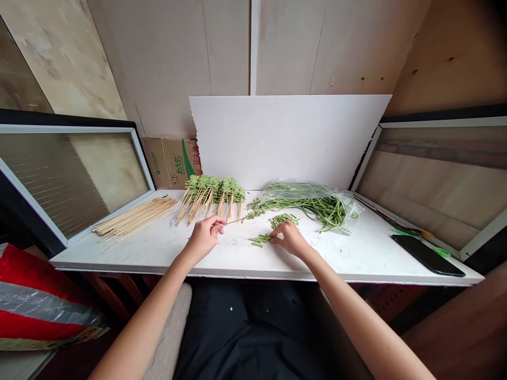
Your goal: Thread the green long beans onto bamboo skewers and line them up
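My left hand [205,235] is closed on a bamboo skewer [234,221] with green bean pieces threaded near its tip [252,214]. My right hand [290,237] rests with bent fingers on a small heap of cut green bean pieces [261,240] on the white table [356,253]. More cut pieces [284,218] lie just behind that hand. A row of finished bean skewers [212,192] lies at the back of the table.
Bare bamboo skewers [134,219] are piled at the left. A clear plastic bag of long green beans [317,200] lies at the right. A black phone [428,255] sits by the right edge. A cardboard box [170,161] and a white board [285,140] stand behind.
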Demonstrator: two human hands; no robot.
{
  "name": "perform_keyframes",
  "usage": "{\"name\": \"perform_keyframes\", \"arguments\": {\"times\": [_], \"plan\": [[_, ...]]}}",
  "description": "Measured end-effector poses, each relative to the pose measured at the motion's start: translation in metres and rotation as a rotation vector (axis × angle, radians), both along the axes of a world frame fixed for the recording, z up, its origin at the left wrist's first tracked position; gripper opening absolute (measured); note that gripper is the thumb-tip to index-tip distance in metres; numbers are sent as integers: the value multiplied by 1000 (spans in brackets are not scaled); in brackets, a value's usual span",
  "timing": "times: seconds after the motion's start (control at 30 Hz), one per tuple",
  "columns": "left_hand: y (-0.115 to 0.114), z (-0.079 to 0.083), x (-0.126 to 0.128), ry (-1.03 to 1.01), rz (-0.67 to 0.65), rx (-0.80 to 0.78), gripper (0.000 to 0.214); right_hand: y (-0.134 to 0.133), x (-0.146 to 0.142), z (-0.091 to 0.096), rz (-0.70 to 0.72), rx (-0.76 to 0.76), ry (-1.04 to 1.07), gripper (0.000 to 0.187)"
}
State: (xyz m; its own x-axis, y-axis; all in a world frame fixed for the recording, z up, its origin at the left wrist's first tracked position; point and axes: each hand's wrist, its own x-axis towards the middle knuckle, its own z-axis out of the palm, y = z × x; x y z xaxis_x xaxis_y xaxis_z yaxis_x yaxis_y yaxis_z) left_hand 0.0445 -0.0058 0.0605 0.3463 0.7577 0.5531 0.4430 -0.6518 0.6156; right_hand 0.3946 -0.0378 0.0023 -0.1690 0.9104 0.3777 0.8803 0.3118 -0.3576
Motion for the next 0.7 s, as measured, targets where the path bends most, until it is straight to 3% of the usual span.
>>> {"name": "perform_keyframes", "arguments": {"times": [0.17,0.5,0.7], "plan": [[-1,2,0,10,1,27,20,-2,-1,10,15,44,105,10],[5,-6,1,25,-12,54,23,-9,9,44,-16,24,905,52],[8,-12,1,53,-24,21,25,-12,-2,51,83,-37,1125,45]]}}
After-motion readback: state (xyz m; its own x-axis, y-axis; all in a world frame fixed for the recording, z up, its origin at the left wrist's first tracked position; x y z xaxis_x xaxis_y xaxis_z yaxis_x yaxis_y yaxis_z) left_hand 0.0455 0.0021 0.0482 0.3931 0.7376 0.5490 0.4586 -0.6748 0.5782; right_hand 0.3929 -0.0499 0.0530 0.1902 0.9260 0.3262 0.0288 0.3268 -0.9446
